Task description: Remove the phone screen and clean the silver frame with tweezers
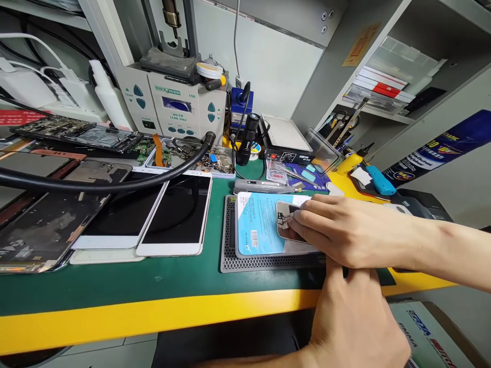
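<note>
An opened smartphone (284,231) lies with its inner parts showing at the left end, on a blue and white flat package (249,220). My right hand (337,225) reaches in from the right and covers most of the phone. Its fingers are bent and close together, gripping the phone, with the tips on its inner parts; the thumb is hidden. From below comes my left hand (356,317), whose fingers disappear beneath the right hand and wrist, so their hold does not show. Under the package is a grey honeycomb-patterned mat (245,264).
Phones and screens, including a white-framed one (176,214), lie at left. A black hose (153,179) arches over them from the hot-air station (180,105). Behind the mat are a grey pen-shaped tool (264,186), a black flashlight (248,138) and tweezers (295,172).
</note>
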Motion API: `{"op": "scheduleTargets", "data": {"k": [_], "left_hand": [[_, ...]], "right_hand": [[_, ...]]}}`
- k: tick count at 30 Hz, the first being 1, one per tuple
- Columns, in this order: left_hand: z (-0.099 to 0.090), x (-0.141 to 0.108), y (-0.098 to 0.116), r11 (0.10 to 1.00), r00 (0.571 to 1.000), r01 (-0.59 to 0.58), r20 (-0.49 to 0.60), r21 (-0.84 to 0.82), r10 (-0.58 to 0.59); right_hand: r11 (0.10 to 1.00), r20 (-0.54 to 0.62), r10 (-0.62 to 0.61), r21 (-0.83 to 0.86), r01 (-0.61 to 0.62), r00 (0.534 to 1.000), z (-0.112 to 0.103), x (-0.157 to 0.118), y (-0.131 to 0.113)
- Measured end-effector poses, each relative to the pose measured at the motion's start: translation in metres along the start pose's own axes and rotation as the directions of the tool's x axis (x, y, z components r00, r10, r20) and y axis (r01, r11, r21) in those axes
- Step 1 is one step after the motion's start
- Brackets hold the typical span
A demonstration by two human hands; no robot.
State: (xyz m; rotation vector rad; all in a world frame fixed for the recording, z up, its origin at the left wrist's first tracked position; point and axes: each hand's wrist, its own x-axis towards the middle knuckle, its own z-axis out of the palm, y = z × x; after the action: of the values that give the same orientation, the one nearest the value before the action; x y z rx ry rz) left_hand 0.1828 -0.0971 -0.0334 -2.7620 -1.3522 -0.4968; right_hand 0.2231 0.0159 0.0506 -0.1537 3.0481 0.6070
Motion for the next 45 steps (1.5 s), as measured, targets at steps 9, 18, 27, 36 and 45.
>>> {"op": "scheduleTargets", "data": {"k": [9,18,27,36,45], "left_hand": [[-0.008,0.001,-0.005,0.994,0.991,-0.035,0.124,-0.101,0.048],[-0.004,0.005,-0.009,0.976,0.989,-0.064,0.117,-0.207,0.09],[0.011,0.001,0.001,0.978,0.997,0.028,-0.064,-0.208,-0.042],[0.011,0.004,-0.002,0.968,0.999,0.018,-0.043,-0.251,-0.03],[0.017,0.005,0.003,0.927,0.996,0.081,0.055,-0.367,-0.065]], "right_hand": [[1.0,0.022,-0.012,-0.019,0.013,1.0,0.002,0.002,0.002],[0.999,0.054,-0.03,-0.019,0.031,0.998,0.001,0.002,0.0],[0.999,0.069,-0.032,-0.014,0.033,0.997,0.0,0.003,0.002],[1.0,0.066,-0.02,0.016,0.019,0.998,-0.001,0.006,0.0],[1.0,0.043,-0.014,-0.024,0.016,0.999,0.004,0.003,-0.003]]}}
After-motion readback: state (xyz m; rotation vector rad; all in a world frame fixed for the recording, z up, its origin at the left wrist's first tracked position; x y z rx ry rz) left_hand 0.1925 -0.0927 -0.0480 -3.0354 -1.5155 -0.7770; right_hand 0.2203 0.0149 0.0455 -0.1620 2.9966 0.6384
